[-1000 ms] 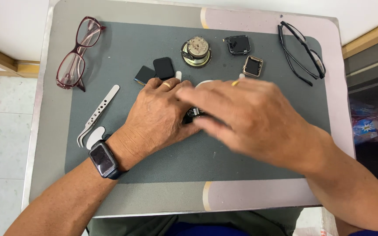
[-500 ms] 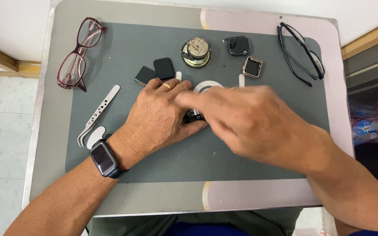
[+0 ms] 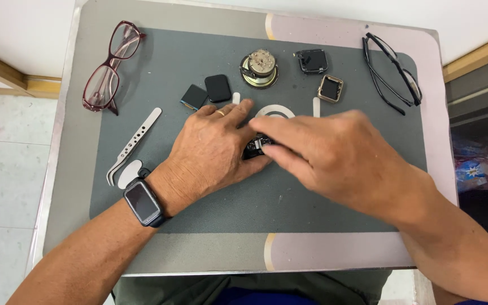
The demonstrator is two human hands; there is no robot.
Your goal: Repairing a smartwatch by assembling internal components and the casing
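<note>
While the left hand lay flat, pinning a small dark watch part at the middle of the grey mat, the right hand pinched its edge, and it looked light, stiff and fragile, best gripped by its sides.

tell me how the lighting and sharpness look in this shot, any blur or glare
Head view: soft, even light with only faint shadows under the left hand and right hand; the right hand looks slightly motion-blurred, while the red glasses and black glasses stay crisp; mild sheen on the wrist watch screen; the small dark part between the hands is shaded and hard to read.
</note>
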